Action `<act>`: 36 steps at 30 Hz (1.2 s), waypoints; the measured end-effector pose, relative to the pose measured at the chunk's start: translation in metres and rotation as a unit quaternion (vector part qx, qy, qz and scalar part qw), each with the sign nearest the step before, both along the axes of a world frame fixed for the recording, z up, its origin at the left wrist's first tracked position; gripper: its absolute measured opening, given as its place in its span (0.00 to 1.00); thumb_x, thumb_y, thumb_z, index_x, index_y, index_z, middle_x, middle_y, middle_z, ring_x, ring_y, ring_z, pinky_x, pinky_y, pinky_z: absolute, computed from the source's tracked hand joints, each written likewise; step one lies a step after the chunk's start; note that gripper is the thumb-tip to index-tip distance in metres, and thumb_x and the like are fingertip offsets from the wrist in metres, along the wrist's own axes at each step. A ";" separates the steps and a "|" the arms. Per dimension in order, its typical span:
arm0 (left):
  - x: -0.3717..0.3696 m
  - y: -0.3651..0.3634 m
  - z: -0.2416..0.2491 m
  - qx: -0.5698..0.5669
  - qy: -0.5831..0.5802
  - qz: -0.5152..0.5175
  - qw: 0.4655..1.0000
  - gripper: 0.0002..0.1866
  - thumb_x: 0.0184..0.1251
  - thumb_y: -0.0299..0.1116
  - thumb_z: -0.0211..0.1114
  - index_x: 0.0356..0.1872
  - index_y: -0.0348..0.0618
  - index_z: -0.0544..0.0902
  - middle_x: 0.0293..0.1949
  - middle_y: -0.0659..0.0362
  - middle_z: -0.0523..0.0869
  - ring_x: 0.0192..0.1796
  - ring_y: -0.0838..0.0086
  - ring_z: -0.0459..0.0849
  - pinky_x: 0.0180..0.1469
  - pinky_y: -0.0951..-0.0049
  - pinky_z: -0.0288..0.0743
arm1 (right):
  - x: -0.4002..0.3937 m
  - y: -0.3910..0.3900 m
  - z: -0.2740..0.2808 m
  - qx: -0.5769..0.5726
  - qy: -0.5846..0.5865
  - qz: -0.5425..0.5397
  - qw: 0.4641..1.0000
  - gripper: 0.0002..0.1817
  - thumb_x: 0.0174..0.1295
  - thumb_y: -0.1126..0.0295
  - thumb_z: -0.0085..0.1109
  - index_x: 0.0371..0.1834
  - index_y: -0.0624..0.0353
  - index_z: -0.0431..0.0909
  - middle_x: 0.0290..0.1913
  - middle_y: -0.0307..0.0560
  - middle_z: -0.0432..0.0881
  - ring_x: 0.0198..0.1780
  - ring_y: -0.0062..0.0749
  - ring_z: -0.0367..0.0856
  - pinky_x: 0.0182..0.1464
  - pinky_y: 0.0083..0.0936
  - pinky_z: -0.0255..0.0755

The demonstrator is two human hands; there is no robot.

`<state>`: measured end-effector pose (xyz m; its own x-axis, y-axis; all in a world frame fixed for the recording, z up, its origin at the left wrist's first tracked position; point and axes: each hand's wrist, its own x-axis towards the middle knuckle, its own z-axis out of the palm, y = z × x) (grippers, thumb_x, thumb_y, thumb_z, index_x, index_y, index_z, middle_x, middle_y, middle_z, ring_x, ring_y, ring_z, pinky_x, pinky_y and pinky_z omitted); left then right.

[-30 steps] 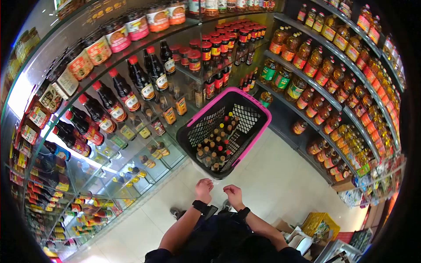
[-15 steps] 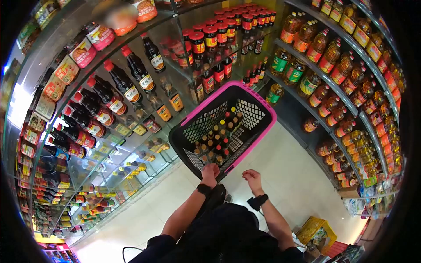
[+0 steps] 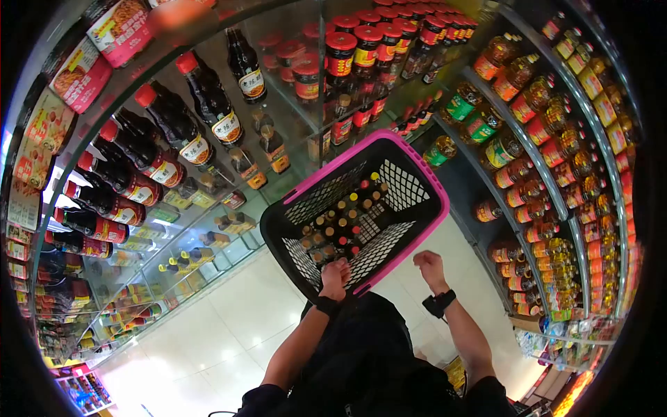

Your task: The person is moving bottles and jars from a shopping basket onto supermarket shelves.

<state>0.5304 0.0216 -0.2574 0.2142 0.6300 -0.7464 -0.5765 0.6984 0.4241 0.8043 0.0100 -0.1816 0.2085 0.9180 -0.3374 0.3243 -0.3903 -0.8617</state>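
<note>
A black shopping basket (image 3: pixel 301 266) with a pink rim stands in front of me, with several dark bottles (image 3: pixel 340 221) inside, their caps brown, red and yellow. My left hand (image 3: pixel 336 279) is at its near end, fingers curled over the inside by the nearest bottles; whether they grip anything is hidden. Right of the basket, my right hand (image 3: pixel 431 270) hangs in the air, apart from the pink rim. Its fingers are curled in and nothing shows in them. Each wrist wears a black band.
Glass shelves on the left hold dark sauce bottles (image 3: pixel 201 104) with red caps. Red-lidded jars (image 3: pixel 340 54) stand at the back. Grey shelves on the right carry oil bottles (image 3: pixel 535 97). Pale tiled floor (image 3: pixel 236 313) lies below. A yellow crate (image 3: pixel 455 375) is partly hidden by my body.
My view has moved closer to the left shelves, and my body covers more of the floor and crate. My right hand has moved right, farther from my left hand, which stays at the basket.
</note>
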 end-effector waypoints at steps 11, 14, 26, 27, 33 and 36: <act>0.010 0.048 0.014 -0.115 0.051 0.055 0.991 0.09 0.61 0.36 0.49 0.33 0.43 0.73 0.32 0.61 0.76 0.37 0.72 0.75 0.45 0.71 0.70 | -0.019 0.221 -0.144 0.001 -0.310 0.249 0.918 0.17 0.50 0.60 0.54 0.42 0.55 0.74 0.36 0.47 0.79 0.37 0.43 0.78 0.38 0.35 0.72; 0.018 0.066 0.002 -0.143 0.044 0.046 0.988 0.09 0.63 0.36 0.47 0.37 0.43 0.72 0.36 0.59 0.77 0.40 0.71 0.76 0.47 0.70 0.70 | -0.027 0.269 -0.153 -0.005 -0.329 0.219 0.918 0.20 0.51 0.59 0.53 0.44 0.58 0.70 0.37 0.52 0.77 0.39 0.48 0.76 0.38 0.41 0.70; 0.082 0.079 -0.086 -0.130 -0.028 0.086 0.987 0.17 0.65 0.44 0.46 0.41 0.41 0.73 0.38 0.58 0.79 0.42 0.71 0.77 0.48 0.70 0.70 | -0.022 0.246 -0.238 0.056 -0.396 0.587 0.704 0.32 0.50 0.52 0.57 0.56 0.57 0.65 0.30 0.51 0.79 0.32 0.42 0.79 0.34 0.37 0.73; 0.084 0.073 -0.092 -0.098 -0.038 0.095 0.990 0.17 0.65 0.44 0.46 0.40 0.40 0.73 0.37 0.57 0.79 0.41 0.71 0.77 0.48 0.70 0.70 | -0.022 0.244 -0.240 0.000 -0.362 0.605 0.709 0.32 0.49 0.51 0.57 0.55 0.57 0.65 0.34 0.52 0.79 0.36 0.44 0.78 0.38 0.38 0.73; 0.083 0.074 -0.092 -0.124 0.002 0.123 0.985 0.14 0.64 0.40 0.46 0.39 0.39 0.73 0.35 0.57 0.78 0.39 0.72 0.77 0.47 0.70 0.70 | -0.040 0.240 -0.281 -0.152 -0.269 0.574 0.759 0.31 0.46 0.44 0.57 0.48 0.55 0.72 0.33 0.47 0.80 0.40 0.36 0.78 0.43 0.31 0.70; 0.086 0.058 -0.105 -0.171 0.002 0.121 0.978 0.12 0.63 0.34 0.45 0.40 0.38 0.72 0.36 0.57 0.78 0.39 0.72 0.77 0.46 0.71 0.71 | -0.075 0.221 -0.257 -0.241 -0.181 0.558 0.773 0.31 0.48 0.41 0.51 0.43 0.58 0.75 0.39 0.53 0.78 0.43 0.43 0.76 0.45 0.37 0.69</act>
<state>0.6162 0.0801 -0.3624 0.0870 0.3758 -0.9226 -0.7417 0.6427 0.1919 0.7291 0.2315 -0.4388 -0.4623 0.3802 -0.8011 0.8766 0.0599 -0.4774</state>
